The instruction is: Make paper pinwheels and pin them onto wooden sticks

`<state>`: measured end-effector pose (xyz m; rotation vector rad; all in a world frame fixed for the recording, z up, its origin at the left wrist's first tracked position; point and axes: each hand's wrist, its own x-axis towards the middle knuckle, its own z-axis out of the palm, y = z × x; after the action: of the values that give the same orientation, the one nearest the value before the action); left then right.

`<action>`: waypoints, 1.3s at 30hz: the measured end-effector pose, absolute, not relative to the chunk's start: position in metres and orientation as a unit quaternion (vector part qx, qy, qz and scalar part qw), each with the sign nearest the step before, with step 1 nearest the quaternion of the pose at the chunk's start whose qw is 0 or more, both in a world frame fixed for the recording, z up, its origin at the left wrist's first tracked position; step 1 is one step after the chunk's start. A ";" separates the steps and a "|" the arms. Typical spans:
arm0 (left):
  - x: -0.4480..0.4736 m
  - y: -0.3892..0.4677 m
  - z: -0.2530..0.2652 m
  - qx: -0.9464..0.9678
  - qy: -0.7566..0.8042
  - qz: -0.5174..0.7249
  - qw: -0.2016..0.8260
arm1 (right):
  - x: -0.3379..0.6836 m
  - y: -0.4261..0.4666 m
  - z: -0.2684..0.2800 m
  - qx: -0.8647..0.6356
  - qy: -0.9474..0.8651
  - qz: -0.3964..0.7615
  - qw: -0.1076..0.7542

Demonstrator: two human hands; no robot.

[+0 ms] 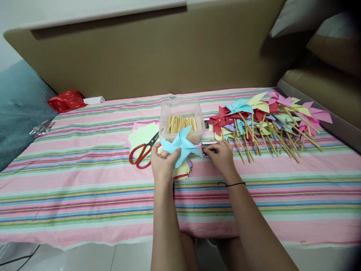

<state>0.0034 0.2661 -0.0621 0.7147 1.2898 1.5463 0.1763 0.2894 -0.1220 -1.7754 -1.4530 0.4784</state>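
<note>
Between the thumb and fingers of my left hand (165, 162) is a light blue paper pinwheel (182, 147), its blades folded to the centre. My right hand (221, 155) is at a small dark box (207, 145) just right of the pinwheel. Its fingers are pinched together there, and what they hold is hidden. Behind the pinwheel stands a clear plastic container (182, 106) with many short wooden sticks (180, 124). Scissors with red handles (141, 154) lie left of my left hand, partly on pale green paper sheets (145, 135). More coloured paper pieces (182, 171) lie under the pinwheel.
Finished pinwheels on sticks (262, 120) are heaped at the right on a striped cloth (98, 192). At the far left are a red plastic bag (67, 101), a white item (94, 100) and a clear wrapped bundle (41, 128). A brown backrest (158, 56) rises behind.
</note>
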 end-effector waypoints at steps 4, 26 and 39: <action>0.002 0.267 -0.065 0.302 0.529 0.629 0.483 | 0.190 0.283 -0.111 -0.651 -0.558 0.225 0.463; 0.023 0.268 -0.072 0.427 0.559 0.557 0.441 | 0.166 0.252 -0.063 -0.478 -0.473 0.419 0.609; 0.027 0.266 -0.067 0.422 0.503 0.560 0.505 | 0.162 0.255 -0.074 -0.491 -0.544 0.374 0.568</action>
<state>0.0274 0.2661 -0.0666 1.0183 1.2126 1.3515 0.1618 0.2550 -0.0735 -1.1536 -1.2789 0.8786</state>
